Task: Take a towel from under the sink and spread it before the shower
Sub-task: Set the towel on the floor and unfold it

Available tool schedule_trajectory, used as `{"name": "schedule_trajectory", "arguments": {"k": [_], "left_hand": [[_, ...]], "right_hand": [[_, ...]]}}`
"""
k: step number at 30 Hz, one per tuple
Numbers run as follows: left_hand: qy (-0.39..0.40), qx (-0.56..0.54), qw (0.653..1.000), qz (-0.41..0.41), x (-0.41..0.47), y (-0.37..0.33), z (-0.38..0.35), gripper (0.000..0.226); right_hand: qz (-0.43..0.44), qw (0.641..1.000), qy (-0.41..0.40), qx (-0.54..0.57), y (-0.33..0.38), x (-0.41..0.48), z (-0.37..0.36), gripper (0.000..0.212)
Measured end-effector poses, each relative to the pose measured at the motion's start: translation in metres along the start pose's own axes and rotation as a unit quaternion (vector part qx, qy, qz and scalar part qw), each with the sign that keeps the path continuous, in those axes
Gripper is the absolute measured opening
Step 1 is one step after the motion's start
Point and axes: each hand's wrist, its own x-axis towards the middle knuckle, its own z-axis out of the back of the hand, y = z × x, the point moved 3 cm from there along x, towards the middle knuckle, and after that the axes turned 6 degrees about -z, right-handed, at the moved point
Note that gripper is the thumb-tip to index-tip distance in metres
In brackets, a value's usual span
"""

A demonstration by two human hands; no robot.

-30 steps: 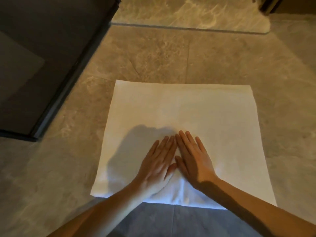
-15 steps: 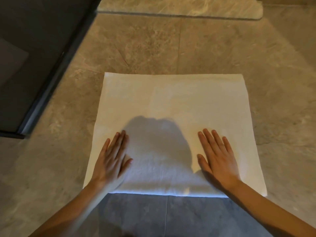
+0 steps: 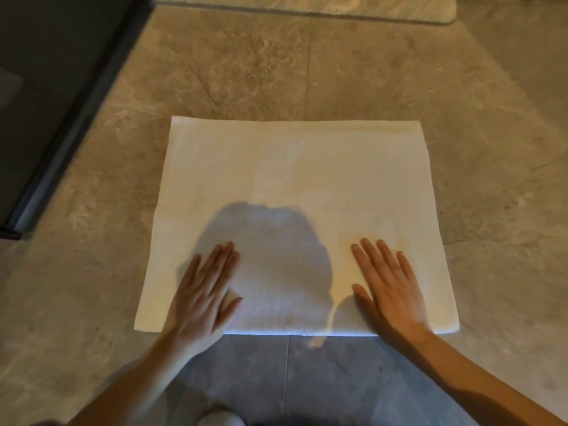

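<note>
A white towel lies flat and spread out on the stone tile floor, its edges straight. My left hand rests palm down on the towel's near left part, fingers extended and close together. On the near right part my right hand lies flat too, its fingers slightly apart. Neither hand grips the cloth. My head's shadow falls on the towel between the hands.
A raised marble threshold runs across the top of the view beyond the towel. A dark framed panel stands along the left side. Brown stone floor surrounds the towel on all sides.
My hands started together at the towel's near middle and slid apart to the left and right, smoothing it. Over the last half second they stay spread.
</note>
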Motion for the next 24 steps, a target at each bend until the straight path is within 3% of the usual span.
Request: {"name": "schedule_trajectory", "arguments": {"k": [3, 6, 11, 17, 20, 24], "left_hand": [[-0.002, -0.013, 1.0, 0.014, -0.003, 0.002, 0.005, 0.066], [0.018, -0.022, 0.999, -0.035, 0.009, 0.007, 0.016, 0.066], [0.061, 0.011, 0.994, -0.095, 0.111, 0.049, 0.047, 0.064], [0.122, 0.052, 0.978, -0.163, 0.197, 0.073, 0.043, 0.057], [0.109, 0.042, 0.984, -0.136, 0.197, 0.08, 0.03, 0.056], [0.073, 0.029, 0.996, -0.044, 0.183, 0.084, 0.021, 0.057]], "right_hand": [[-0.018, 1.0, 0.009, -0.013, -0.004, -0.003, 0.002, 0.063], [-0.022, 1.0, 0.001, -0.01, 0.005, 0.0, 0.007, 0.063], [-0.052, 0.998, -0.039, -0.005, 0.047, 0.034, 0.025, 0.071], [-0.035, 0.999, -0.023, 0.01, 0.081, 0.064, 0.006, 0.067], [-0.007, 1.0, -0.025, -0.005, 0.069, 0.074, -0.001, 0.067], [0.091, 0.995, -0.014, -0.027, 0.046, 0.107, 0.009, 0.069]]}}
